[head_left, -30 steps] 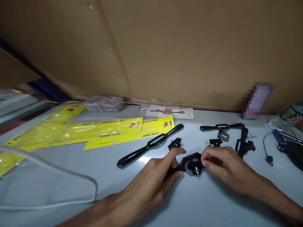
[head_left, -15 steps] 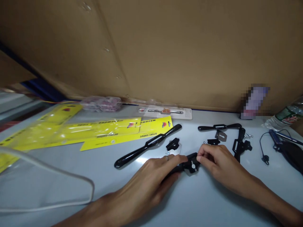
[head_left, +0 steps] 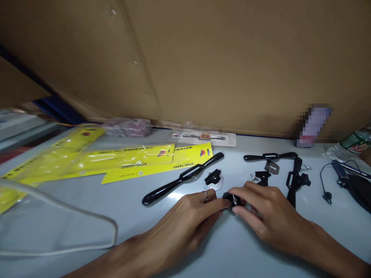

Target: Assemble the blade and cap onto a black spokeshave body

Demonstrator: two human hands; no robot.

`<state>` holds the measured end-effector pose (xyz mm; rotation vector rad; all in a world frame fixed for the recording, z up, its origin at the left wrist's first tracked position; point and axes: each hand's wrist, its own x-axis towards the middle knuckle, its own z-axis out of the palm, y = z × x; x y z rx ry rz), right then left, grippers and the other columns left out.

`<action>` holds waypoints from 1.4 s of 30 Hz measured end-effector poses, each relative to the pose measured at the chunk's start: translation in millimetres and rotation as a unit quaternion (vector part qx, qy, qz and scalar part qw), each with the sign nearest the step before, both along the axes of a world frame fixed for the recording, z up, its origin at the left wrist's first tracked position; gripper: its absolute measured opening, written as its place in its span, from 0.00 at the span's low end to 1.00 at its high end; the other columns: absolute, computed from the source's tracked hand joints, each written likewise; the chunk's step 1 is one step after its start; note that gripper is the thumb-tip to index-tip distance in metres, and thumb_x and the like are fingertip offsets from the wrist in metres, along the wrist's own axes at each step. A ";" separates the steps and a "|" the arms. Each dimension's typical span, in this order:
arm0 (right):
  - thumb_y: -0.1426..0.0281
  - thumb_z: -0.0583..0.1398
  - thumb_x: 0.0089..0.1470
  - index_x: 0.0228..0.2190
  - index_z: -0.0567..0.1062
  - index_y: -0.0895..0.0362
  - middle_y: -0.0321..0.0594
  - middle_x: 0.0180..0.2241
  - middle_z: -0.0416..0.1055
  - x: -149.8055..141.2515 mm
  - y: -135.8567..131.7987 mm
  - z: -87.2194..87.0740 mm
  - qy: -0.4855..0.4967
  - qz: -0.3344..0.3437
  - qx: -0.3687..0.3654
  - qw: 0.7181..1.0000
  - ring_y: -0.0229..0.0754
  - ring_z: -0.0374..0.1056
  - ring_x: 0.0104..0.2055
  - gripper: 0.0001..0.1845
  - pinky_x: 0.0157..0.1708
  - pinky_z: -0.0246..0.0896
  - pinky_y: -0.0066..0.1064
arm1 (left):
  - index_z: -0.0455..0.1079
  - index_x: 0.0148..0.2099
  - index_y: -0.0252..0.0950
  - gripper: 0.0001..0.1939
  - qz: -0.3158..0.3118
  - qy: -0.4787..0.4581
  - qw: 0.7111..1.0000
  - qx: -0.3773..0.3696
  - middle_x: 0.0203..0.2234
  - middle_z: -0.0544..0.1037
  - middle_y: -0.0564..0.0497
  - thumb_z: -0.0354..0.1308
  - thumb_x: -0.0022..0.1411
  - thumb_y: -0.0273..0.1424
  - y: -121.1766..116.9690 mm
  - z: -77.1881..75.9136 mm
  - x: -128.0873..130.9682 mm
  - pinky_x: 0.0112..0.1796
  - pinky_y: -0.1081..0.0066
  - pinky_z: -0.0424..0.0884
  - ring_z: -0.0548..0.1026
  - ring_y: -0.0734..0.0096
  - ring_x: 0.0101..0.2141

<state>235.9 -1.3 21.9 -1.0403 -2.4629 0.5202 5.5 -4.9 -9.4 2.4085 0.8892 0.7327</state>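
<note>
Both hands are closed around one black spokeshave (head_left: 231, 198) low over the grey table. My left hand (head_left: 191, 216), with a ring on one finger, grips its left side. My right hand (head_left: 265, 216) curls its thumb and fingers about the right side of the middle part, where a silvery screw shows. The handles are mostly hidden by the hands. Behind my left hand lie a black cap plate (head_left: 213, 176) and a metal blade (head_left: 218, 184). Beyond my right hand are another black cap plate (head_left: 263, 177) and a wing screw (head_left: 254, 177).
One spokeshave body (head_left: 182, 178) lies left of centre, another (head_left: 271, 156) at the back, a third (head_left: 295, 183) at right beside a cap plate. A slotted blade (head_left: 272, 167), yellow packaging cards (head_left: 156, 164), a white cable (head_left: 110, 220) and a plastic bottle (head_left: 353, 144) are around.
My right hand has shifted left from the spokeshave's right end, and its thumb and fingers now straddle the middle part. My left hand stays on the tool. The view has shifted slightly.
</note>
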 end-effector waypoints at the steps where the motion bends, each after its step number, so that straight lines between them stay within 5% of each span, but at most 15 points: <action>1: 0.71 0.56 0.67 0.45 0.74 0.54 0.39 0.37 0.73 -0.4 -0.4 -1.2 -0.023 0.006 0.017 1.000 0.43 0.70 0.35 0.08 0.34 0.60 0.34 | 0.72 0.51 0.39 0.15 -0.001 -0.002 1.000 0.000 0.32 0.75 0.51 0.46 0.72 0.22 0.2 0.0 -0.1 0.29 0.72 0.61 0.73 0.68 0.30; 11: 0.81 0.51 0.64 0.32 0.73 0.59 0.40 0.28 0.69 4.2 -4.6 -12.6 -0.039 0.039 0.156 0.986 0.42 0.64 0.30 0.14 0.29 0.55 0.34 | 0.74 0.49 0.39 0.16 -0.007 0.001 1.000 0.010 0.28 0.71 0.53 0.47 0.71 0.21 1.2 2.5 -0.1 0.26 0.73 0.56 0.68 0.72 0.26; 18: 0.78 0.56 0.64 0.31 0.72 0.58 0.36 0.28 0.70 2.2 -4.3 -11.9 0.098 0.018 0.051 0.994 0.37 0.65 0.29 0.09 0.31 0.60 0.29 | 0.74 0.51 0.41 0.18 -0.001 -0.002 1.000 0.001 0.29 0.70 0.53 0.47 0.69 0.19 -0.2 0.1 -1.9 0.27 0.73 0.55 0.68 0.72 0.27; 24: 0.76 0.55 0.67 0.46 0.75 0.59 0.41 0.36 0.75 5.5 -4.2 -10.9 0.056 0.033 0.064 0.996 0.41 0.71 0.36 0.10 0.37 0.67 0.32 | 0.73 0.51 0.39 0.18 -0.002 -0.005 1.000 -0.014 0.30 0.72 0.52 0.46 0.69 0.18 -0.7 1.8 -1.8 0.27 0.73 0.57 0.69 0.71 0.27; 35: 0.82 0.44 0.68 0.32 0.78 0.63 0.46 0.28 0.75 4.7 1.6 -1.7 -0.070 0.113 0.334 0.933 0.43 0.68 0.28 0.25 0.23 0.63 0.32 | 0.74 0.48 0.38 0.17 -0.002 -0.015 1.000 -0.010 0.29 0.71 0.53 0.46 0.70 0.20 1.4 3.7 0.4 0.26 0.73 0.56 0.68 0.72 0.26; 42: 0.82 0.47 0.67 0.40 0.78 0.65 0.52 0.41 0.76 5.3 -0.4 -10.2 -0.029 0.069 0.249 0.966 0.45 0.71 0.41 0.20 0.36 0.72 0.35 | 0.75 0.49 0.39 0.18 0.006 -0.021 1.000 -0.018 0.33 0.74 0.50 0.46 0.69 0.18 -1.9 2.7 0.5 0.30 0.73 0.62 0.71 0.70 0.31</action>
